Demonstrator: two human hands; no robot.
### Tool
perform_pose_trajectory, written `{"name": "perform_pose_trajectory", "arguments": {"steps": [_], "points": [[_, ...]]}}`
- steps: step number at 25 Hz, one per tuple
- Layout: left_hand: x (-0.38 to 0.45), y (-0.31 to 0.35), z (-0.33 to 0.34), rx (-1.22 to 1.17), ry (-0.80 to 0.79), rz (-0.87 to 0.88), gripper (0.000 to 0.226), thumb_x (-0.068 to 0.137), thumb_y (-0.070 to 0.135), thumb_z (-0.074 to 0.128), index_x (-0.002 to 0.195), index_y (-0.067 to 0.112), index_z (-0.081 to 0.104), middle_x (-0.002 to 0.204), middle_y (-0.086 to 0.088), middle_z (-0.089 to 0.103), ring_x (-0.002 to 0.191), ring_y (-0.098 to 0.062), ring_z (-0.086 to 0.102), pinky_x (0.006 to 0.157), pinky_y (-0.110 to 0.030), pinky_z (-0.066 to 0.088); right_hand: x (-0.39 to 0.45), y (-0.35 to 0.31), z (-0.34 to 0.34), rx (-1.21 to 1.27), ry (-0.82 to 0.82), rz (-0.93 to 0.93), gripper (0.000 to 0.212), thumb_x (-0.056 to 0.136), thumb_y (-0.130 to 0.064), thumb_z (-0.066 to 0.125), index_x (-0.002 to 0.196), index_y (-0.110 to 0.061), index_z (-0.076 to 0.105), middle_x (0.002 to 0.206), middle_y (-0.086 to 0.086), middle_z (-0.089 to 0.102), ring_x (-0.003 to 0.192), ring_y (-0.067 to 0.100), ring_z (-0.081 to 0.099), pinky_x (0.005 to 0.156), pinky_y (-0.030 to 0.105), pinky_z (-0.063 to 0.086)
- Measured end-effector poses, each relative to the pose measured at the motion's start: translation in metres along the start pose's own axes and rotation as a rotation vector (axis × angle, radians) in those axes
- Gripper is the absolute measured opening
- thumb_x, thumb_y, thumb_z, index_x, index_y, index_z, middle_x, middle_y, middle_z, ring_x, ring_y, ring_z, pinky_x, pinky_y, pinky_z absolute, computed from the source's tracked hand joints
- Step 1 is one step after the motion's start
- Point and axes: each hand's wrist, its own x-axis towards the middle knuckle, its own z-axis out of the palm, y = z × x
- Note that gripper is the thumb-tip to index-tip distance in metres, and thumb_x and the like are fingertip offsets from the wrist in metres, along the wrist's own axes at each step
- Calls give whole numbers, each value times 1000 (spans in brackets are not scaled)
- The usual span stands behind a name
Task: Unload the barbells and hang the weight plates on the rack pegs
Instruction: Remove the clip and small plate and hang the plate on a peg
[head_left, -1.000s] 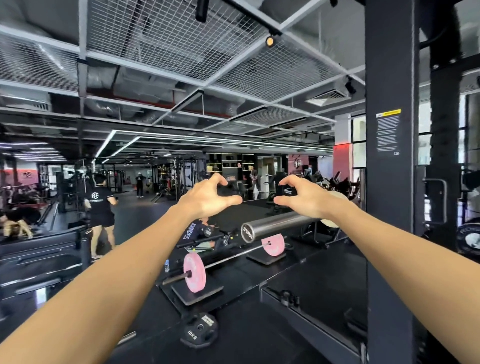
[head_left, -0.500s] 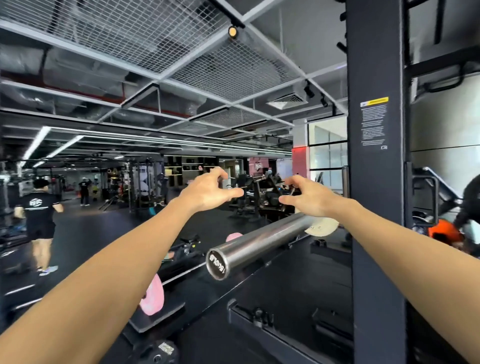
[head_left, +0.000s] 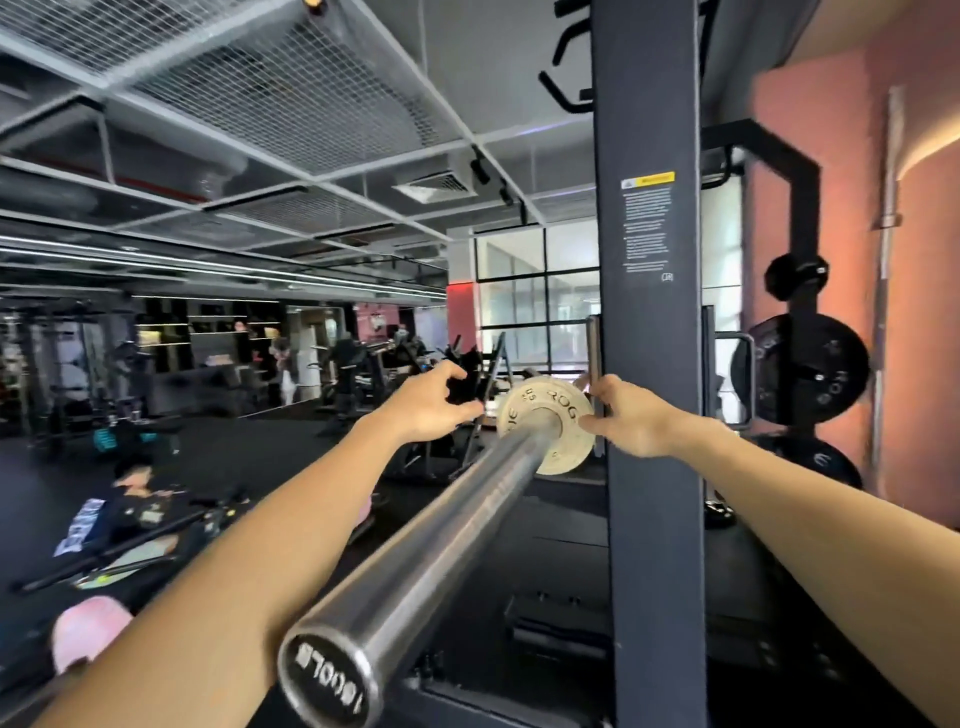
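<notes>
Small cream round metal weight plate (head_left: 545, 423) sits on the long steel barbell sleeve (head_left: 441, 540), not yet off; right hand (head_left: 631, 421) pinches its edge, left hand (head_left: 434, 402) hovers spread beside it. Hanging remains.

Barbell sleeve (head_left: 441, 525) — smooth, glossy metal; weight plate (head_left: 545, 423) — matt, worn, pale.
</notes>
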Motion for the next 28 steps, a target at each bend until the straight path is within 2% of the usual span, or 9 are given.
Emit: {"name": "perform_pose_trajectory", "arguments": {"steps": [3, 5, 8, 11, 14, 17, 22, 26, 28], "points": [[36, -7, 19, -14, -58, 60, 65, 94, 40, 61, 148, 18, 33, 143, -13, 48, 128, -27, 49, 99, -31, 39, 13, 1, 5, -26, 2, 86, 48, 97, -26, 51, 137, -6, 34, 107, 7, 52, 91, 22, 52, 72, 26, 37], [57, -9, 30, -45, -79, 119, 62, 95, 34, 61, 148, 15, 35, 141, -12, 51, 128, -27, 51, 96, -28, 39, 24, -3, 9, -28, 15, 124, 42, 98, -23, 47, 135, -7, 34, 106, 6, 51, 89, 20, 49, 62, 23, 37], [83, -6, 47, -112, -129, 208, 48, 95, 29, 62, 138, 13, 48, 127, -10, 61, 116, -25, 58, 90, -28, 44, 36, -11, 22, -11, 38, 178, 42, 98, -26, 48, 133, -5, 38, 121, 9, 56, 94, 20, 50, 75, 26, 39], [97, -4, 63, -131, -90, 244, 31, 92, 28, 66, 118, 12, 61, 112, -5, 67, 100, -22, 61, 83, -32, 47, 39, -15, 36, 11, 80, 232, 41, 98, -28, 49, 129, -3, 41, 117, 11, 57, 101, 28, 56, 77, 28, 38], [95, -9, 68, -86, -19, 277, 25, 92, 30, 65, 105, 9, 63, 105, -7, 67, 93, -24, 60, 73, -31, 42, 32, -13, 41, 53, 118, 251, 17, 97, -30, 53, 100, -13, 49, 98, 13, 64, 82, 29, 65, 69, 35, 50], [77, -12, 60, -82, -30, 273, 24, 93, 30, 64, 106, 10, 63, 106, -6, 67, 95, -25, 60, 79, -34, 48, 12, -24, 36, 107, 81, 233, 20, 96, -28, 55, 81, -21, 44, 83, 9, 66, 76, 28, 71, 72, 42, 60], [19, -10, 39, -116, -23, 247, 24, 94, 28, 63, 113, 13, 63, 112, -5, 66, 101, -25, 61, 89, -39, 50, -38, -50, 32, 114, 75, 194, 14, 97, -29, 54, 86, -22, 47, 87, 6, 67, 72, 21, 72, 70, 36, 61], [-30, -7, 16, -148, -48, 211, 23, 94, 25, 63, 114, 15, 63, 115, -6, 64, 104, -25, 60, 91, -39, 49, -80, -70, 31, 132, 62, 175, 19, 97, -27, 54, 100, -9, 49, 89, 12, 69, 74, 24, 73, 72, 39, 61], [-57, -7, 6, -153, -49, 211, 23, 93, 25, 63, 114, 14, 63, 116, -6, 64, 104, -25, 59, 90, -38, 49, -101, -82, 29, 137, 60, 171, 19, 96, -28, 55, 99, -9, 49, 89, 12, 69, 74, 24, 73, 73, 41, 61]]}}
